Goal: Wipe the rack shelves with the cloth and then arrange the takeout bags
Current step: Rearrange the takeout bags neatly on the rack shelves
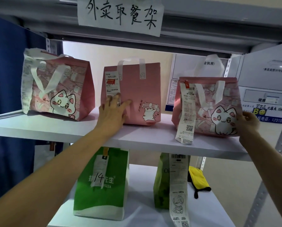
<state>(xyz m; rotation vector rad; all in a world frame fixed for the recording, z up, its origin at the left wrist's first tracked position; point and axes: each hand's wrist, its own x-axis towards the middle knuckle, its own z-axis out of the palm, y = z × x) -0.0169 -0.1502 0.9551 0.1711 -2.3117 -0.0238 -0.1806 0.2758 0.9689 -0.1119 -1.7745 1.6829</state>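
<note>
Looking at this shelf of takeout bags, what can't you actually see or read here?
- Head view: print on the long receipt hanging from the right pink bag is too small to read.
- The olive bag has its top hidden by the upper shelf.
- The yellow cloth is partly behind that bag's receipt.
- The right hand has its fingertips hidden behind the bag's edge.

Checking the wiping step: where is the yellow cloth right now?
In the head view, the yellow cloth lies on the lower shelf, far right, beside the olive-green bag.

A: The long receipt (178,190) is cut by the bottom edge, and it hides part of the dark green bag (160,182).

B: Its small print is unreadable.
</note>
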